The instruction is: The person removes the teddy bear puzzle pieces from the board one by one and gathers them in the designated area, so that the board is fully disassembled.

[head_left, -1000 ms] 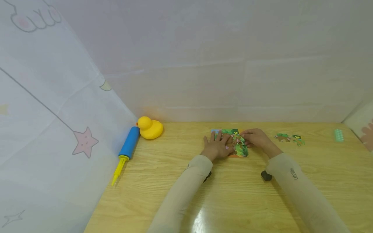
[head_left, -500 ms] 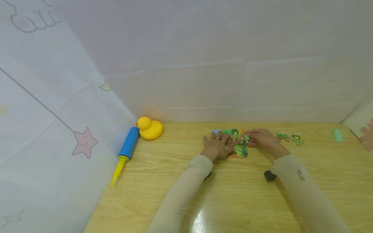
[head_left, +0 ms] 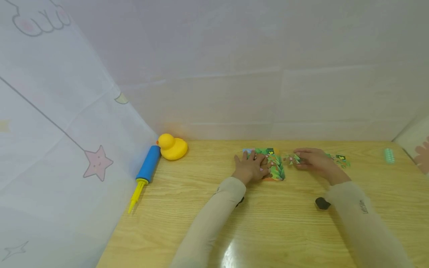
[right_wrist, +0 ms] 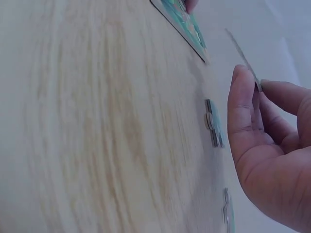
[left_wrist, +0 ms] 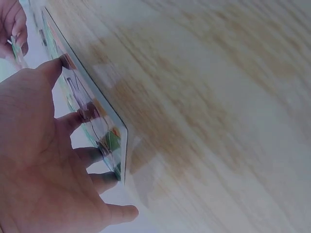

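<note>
The right hand [head_left: 318, 162] pinches a thin, flat, multicoloured jigsaw piece [head_left: 291, 159] between thumb and fingers; its long axis points to nine o'clock, toward the green, rectangular puzzle board [head_left: 278, 175] on the pale wooden worktop [head_left: 271, 227]. The left hand [head_left: 248, 171], touching this board, has its fingers spread apart. The right-wrist view shows the piece raised above the worktop; from the head view alone this is not clear.
</note>
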Tool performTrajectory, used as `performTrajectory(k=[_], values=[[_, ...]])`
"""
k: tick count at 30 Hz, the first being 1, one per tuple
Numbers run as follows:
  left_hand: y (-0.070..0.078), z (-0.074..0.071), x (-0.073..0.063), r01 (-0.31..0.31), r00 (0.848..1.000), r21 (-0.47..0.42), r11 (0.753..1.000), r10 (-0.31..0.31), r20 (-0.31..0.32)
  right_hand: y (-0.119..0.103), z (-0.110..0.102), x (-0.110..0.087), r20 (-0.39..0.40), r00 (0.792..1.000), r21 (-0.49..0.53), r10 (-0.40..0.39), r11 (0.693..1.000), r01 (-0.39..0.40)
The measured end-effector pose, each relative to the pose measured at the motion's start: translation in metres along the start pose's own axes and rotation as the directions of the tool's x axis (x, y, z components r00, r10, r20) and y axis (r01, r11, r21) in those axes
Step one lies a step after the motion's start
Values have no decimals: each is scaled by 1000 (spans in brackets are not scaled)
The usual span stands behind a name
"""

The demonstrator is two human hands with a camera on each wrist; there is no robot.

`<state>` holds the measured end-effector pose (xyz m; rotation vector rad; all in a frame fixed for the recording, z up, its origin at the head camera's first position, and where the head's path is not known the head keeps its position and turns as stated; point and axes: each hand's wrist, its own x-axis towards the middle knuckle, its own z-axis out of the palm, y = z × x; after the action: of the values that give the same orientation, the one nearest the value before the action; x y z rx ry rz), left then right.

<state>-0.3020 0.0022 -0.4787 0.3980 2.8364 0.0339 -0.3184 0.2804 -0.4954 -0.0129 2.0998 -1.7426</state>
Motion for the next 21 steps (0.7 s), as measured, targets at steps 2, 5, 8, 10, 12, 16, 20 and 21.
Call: performTrajectory(k=[2,5,8,10,12,16,20,21], values=[[0,1,0,5,1000,-5,1000,-5,2,0,-2,-4,-1,1000,-29,-11,1000,11],[0,2,1,10,1000,-13,1000,-10,6,0,-6,-10,0,1000,-64,-29,997,29],[0,2,2,6,1000,-21,1000,-6,7,3,-12,-16,-6,1000,-62,-26,998,26],[0,2,2,5,1000,-24,1000,-5,5,6,-17,-20,1,1000,-62,-30,998,30],[0,1,2,-1,1000,-26,1000,1,2,9,-23,-25,-7,1000,-42,-18,999,18],[0,0,2,-1,1000,-19,1000,1,-2,16,-33,-35,-3,1000,11,-13,1000,13],[-1,-1,3,-2,1000,-22,1000,3,7,23,-44,-45,7,1000,121,-10,993,9],[-1,-1,3,-3,1000,-25,1000,3,11,25,-47,-48,18,1000,159,-11,987,8]])
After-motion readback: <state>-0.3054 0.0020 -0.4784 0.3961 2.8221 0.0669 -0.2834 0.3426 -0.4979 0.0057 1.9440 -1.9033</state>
